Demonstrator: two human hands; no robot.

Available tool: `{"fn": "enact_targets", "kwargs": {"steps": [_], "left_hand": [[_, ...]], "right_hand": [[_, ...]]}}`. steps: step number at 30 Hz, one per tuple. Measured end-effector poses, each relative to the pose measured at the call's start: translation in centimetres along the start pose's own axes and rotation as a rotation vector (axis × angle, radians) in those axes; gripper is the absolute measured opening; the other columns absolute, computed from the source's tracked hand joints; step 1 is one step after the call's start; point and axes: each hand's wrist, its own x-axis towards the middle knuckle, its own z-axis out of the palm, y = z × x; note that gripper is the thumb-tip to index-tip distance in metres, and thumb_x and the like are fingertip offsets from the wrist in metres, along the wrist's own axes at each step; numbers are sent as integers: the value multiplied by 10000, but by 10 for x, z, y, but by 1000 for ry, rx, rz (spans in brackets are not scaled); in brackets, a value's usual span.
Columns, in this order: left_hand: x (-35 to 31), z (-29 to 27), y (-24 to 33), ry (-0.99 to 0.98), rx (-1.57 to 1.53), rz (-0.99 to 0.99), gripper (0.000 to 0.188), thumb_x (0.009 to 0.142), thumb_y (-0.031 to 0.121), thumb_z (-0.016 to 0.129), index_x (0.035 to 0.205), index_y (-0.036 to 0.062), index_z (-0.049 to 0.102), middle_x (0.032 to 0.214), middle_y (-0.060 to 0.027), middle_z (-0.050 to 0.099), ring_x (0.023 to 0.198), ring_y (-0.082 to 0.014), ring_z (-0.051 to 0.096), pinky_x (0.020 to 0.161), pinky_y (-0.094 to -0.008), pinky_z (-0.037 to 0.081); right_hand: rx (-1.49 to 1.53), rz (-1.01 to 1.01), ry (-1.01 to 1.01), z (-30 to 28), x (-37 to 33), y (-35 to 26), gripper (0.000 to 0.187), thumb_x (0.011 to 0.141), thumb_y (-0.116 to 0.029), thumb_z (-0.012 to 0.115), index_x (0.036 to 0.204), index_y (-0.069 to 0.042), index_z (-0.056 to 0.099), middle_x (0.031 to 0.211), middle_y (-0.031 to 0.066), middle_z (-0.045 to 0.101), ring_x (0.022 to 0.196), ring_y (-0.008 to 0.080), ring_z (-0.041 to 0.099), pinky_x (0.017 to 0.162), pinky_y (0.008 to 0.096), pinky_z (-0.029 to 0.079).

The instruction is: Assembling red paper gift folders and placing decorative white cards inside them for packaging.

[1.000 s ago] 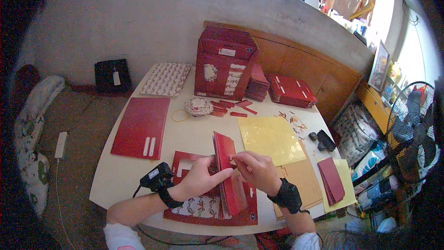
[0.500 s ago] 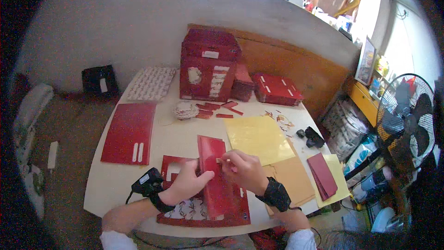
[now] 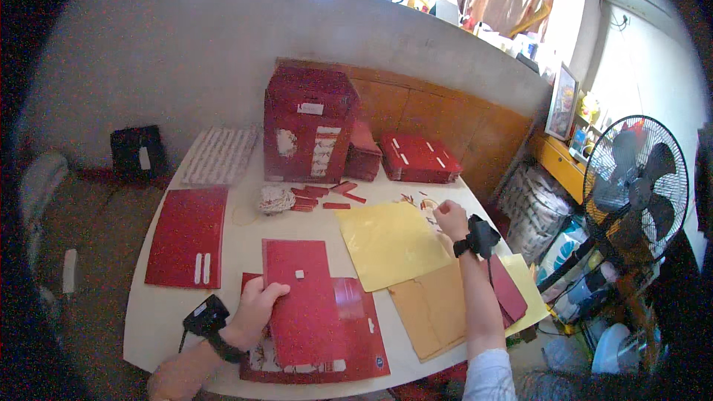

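Notably, left hand (image 3: 256, 310) fingers clamped red panel (image 3: 308, 313), long axis pointing away from wearer; right hand (image 3: 451, 221) finger state indeterminable.

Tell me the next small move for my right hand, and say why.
I'd probably loosen the right hand's curled fingers over the small scraps, in case they pinch one; I can't tell whether they do. The hand is right by the scraps, and the left hand already steadies the red card with its small white square.
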Motion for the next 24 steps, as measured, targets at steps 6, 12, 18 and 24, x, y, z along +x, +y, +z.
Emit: {"fn": "enact_targets", "kwargs": {"steps": [6,12,18,24], "left_hand": [[-6,-18,8,72,-87,33,202,774,104,492,932,-13,538,820,-57,581,699,-126,557,624,-252,455],[2,-24,16,91,-124,109,197,770,106,485,923,-2,544,815,-56,580,682,-129,553,619,-257,453],[6,-34,11,93,-73,64,202,774,129,481,927,10,538,804,-48,576,712,-132,554,652,-257,449],[6,-31,17,158,-30,75,196,773,130,474,923,20,537,827,-54,581,724,-137,561,660,-264,454]], "right_hand": [[-14,128,-52,32,9,16,160,661,-195,593,716,-45,593,626,96,590,604,229,578,572,317,453],[54,23,-35,34,25,40,164,665,-197,587,714,-41,607,645,101,597,624,202,580,592,316,450],[91,202,-144,30,25,28,228,684,-241,581,720,-25,644,677,98,619,631,200,587,615,314,454],[-41,86,-96,33,22,36,178,661,-202,622,716,-33,620,640,91,604,617,193,583,601,297,454]]}}
